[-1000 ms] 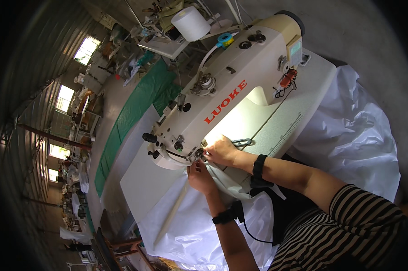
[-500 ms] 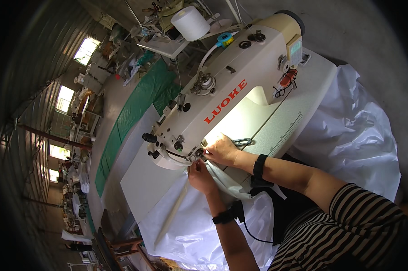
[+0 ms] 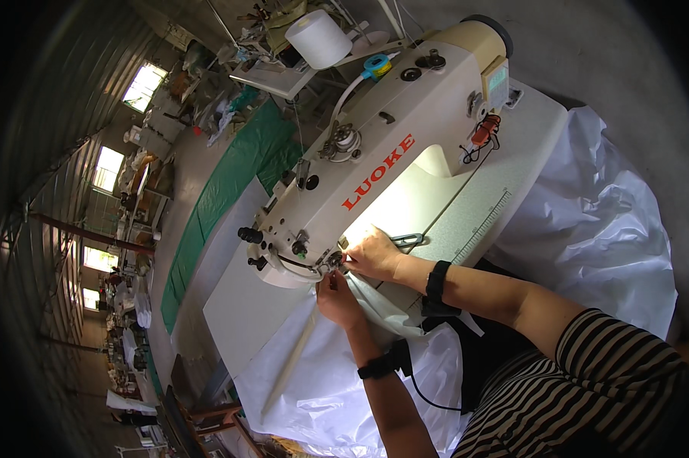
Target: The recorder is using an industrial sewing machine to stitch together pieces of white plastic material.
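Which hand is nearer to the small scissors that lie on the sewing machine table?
Right. The right hand is just beside the scissors, almost touching their handles. The left hand is lower, on the white fabric below the needle area, clearly farther from them.

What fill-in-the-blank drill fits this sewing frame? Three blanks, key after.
1. Both hands, left hand and right hand, work at the needle end of the ____ machine.
2. The fabric under the hands is ____ in colour.
3. Each wrist wears a ____ band.
Key: sewing; white; black
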Tool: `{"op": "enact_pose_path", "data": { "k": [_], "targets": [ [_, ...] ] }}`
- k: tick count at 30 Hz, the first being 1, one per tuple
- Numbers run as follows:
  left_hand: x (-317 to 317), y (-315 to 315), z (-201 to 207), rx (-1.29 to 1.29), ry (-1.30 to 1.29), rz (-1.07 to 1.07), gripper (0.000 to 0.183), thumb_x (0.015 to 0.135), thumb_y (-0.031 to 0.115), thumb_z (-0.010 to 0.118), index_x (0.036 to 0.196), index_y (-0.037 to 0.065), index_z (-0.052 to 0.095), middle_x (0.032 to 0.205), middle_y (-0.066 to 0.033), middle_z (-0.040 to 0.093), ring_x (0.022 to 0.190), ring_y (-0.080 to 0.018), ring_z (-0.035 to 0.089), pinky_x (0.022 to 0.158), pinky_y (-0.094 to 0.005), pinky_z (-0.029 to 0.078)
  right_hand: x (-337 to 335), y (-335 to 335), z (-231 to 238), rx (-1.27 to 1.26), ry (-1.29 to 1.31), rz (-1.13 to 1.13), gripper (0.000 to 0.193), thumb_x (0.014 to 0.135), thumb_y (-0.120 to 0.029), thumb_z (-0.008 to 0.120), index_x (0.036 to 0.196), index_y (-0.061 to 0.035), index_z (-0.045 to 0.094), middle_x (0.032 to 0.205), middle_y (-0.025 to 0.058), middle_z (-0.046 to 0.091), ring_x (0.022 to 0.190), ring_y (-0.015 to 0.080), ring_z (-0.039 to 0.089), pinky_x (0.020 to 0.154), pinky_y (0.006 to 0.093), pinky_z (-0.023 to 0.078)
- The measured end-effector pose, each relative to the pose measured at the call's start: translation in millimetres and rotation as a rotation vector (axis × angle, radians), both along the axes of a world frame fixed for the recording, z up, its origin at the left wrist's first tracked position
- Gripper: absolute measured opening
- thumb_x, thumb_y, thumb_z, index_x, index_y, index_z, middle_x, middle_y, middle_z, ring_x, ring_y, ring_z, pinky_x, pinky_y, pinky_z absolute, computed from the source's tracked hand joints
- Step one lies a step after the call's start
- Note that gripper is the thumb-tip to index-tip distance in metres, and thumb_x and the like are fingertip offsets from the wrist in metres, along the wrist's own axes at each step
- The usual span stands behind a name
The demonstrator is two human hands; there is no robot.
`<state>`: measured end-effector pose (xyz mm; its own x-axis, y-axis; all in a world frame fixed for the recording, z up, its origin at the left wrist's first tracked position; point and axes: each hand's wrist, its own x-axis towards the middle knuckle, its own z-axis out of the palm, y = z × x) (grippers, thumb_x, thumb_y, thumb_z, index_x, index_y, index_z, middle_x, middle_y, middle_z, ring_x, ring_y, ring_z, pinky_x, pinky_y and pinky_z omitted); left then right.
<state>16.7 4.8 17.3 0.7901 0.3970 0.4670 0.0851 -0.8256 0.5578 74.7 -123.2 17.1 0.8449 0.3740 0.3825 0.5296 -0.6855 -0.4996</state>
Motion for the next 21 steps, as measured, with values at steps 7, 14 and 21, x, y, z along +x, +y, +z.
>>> {"op": "enact_pose_path", "data": {
  "k": [7,14,21],
  "targets": [
    [-1.2,1.5,-2.8,-0.062,0.032,0.013,0.012,0.082,0.014,0.070,0.083,0.002,0.070,0.069,-0.0066,0.062,0.057,-0.0204,0.056,0.054,-0.0356,0.044,-9.7,-22.0,14.5,-0.078,-0.092,0.011,0.020,0.085,-0.033,0.063,0.102,-0.0217,0.067,0.106,0.0011,0.065,0.104,0.0210,0.059,0.092,0.0414,0.040],
    [0.5,4.5,-7.0,-0.208,-0.039,-0.086,0.016,0.082,0.013,0.074,0.085,-0.002,0.067,0.062,-0.0008,0.055,0.054,-0.0102,0.045,0.051,-0.0298,0.040,-20.5,-85.1,7.0,-0.377,-0.199,-0.097,0.024,0.089,-0.034,0.060,0.100,-0.0138,0.065,0.103,0.0043,0.059,0.104,0.0180,0.056,0.085,0.0340,0.045],
    [-2.5,4.3,-10.3,-0.292,-0.115,-0.208,0.012,0.084,0.010,0.073,0.082,0.000,0.067,0.060,0.0054,0.046,0.055,-0.0058,0.035,0.048,-0.0254,0.030,-22.9,-65.6,13.4,0.139,0.141,0.012,0.044,0.093,-0.047,0.055,0.110,-0.0066,0.063,0.090,0.0143,0.068,0.084,0.0317,0.067,0.076,0.0410,0.053]
  ]
}}
